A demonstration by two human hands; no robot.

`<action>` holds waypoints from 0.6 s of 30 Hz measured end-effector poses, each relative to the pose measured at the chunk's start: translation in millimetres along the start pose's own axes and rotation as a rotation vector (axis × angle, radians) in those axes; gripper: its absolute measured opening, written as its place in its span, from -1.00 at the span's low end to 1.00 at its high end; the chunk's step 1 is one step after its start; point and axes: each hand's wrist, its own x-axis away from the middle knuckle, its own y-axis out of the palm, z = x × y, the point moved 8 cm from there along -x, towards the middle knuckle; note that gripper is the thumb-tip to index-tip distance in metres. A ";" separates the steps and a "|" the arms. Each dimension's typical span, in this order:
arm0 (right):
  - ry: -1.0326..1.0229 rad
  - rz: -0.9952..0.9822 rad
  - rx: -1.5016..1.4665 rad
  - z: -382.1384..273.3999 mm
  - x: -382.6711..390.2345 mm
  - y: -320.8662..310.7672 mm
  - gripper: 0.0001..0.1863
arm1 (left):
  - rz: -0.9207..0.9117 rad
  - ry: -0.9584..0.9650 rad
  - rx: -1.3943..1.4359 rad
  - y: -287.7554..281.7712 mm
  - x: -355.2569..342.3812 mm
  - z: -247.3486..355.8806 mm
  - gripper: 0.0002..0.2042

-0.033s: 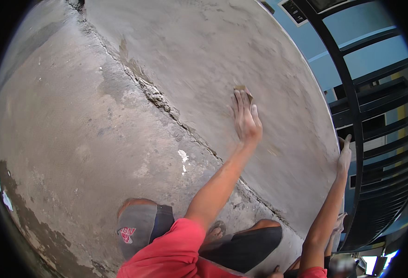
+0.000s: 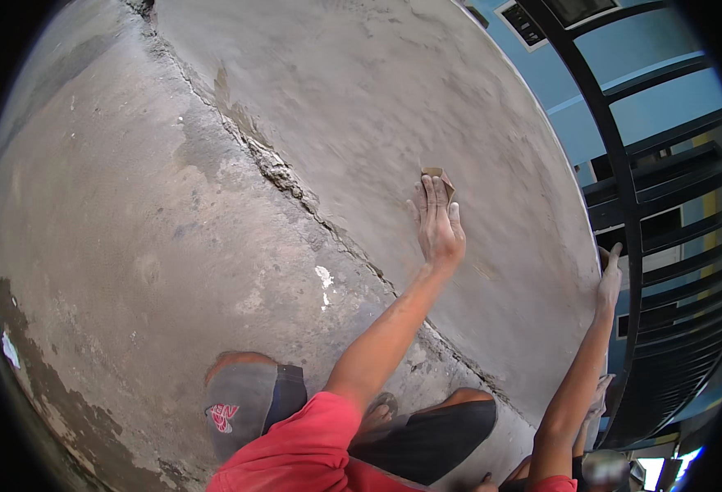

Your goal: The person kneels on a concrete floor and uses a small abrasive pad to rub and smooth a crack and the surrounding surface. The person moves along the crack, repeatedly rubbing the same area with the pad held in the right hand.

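Note:
My left hand [image 2: 439,232] lies against a smeared grey plastered wall [image 2: 361,90], its dusty fingers pressing a small folded, paper-like brown piece [image 2: 437,173]. The piece sticks out past my fingertips. On the right, my right hand [image 2: 610,287] grips the wall's outer edge [image 2: 559,148]. A small dark brown thing [image 2: 604,255] shows by its fingers, too little of it to name. Most of those fingers are hidden. Both my arms come up from red sleeves.
A rough crack [image 2: 279,174] runs diagonally between the plaster and worn concrete [image 2: 172,271]. My knees in grey shorts [image 2: 250,402] and black shorts [image 2: 435,439] show below. Black railings [image 2: 628,176] stand beyond the wall. Another person's hand [image 2: 599,396] is at the lower right.
My left hand has slid a little down the wall with the brown piece, and more of that piece shows above the fingertips. My right hand stays at the edge.

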 end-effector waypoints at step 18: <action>-0.032 0.090 0.090 20.0 8.5 -51.1 0.14 | 0.115 0.033 0.287 -28.3 -146.1 93.5 -0.39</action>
